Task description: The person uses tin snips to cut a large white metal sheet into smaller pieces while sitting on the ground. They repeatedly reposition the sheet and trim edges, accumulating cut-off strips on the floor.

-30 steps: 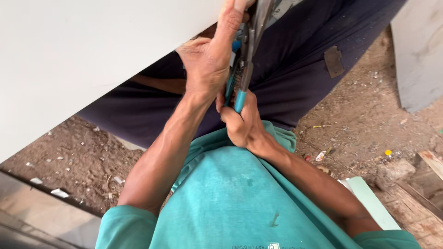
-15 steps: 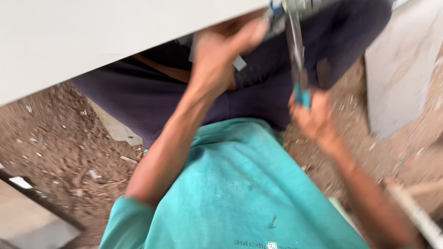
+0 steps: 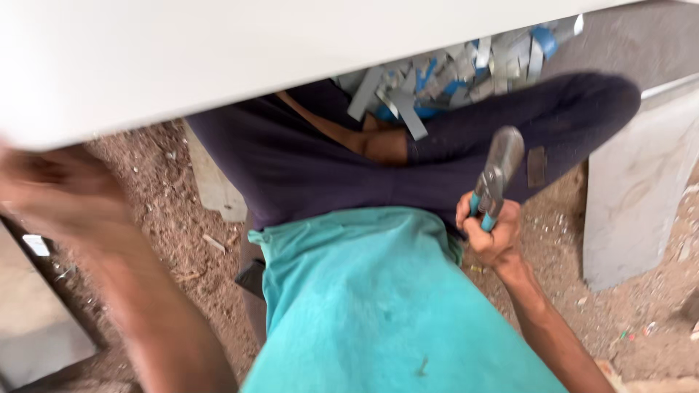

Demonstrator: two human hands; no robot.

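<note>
Hands have parted from the sheet's edge: the snips have dropped to the lap, the left hand has swung out wide.

Nearest, the teal shirt [image 3: 393,306] fills the bottom of the view; beside it the right hand [image 3: 489,234] is closed round the blue-sleeved handles of the tin snips [image 3: 495,178], grey jaws pointing up and away, near the dark trousers [image 3: 328,167]. The left hand [image 3: 51,191] is a blur at the left edge, and whether it is open or holds anything I cannot tell. The snips look like rigid steel with some weight, best held low on the sleeved handles as now. Farther off, metal offcuts [image 3: 437,76] lie heaped beneath the white sheet [image 3: 218,51], probably thin, springy and sharp-edged.
</note>
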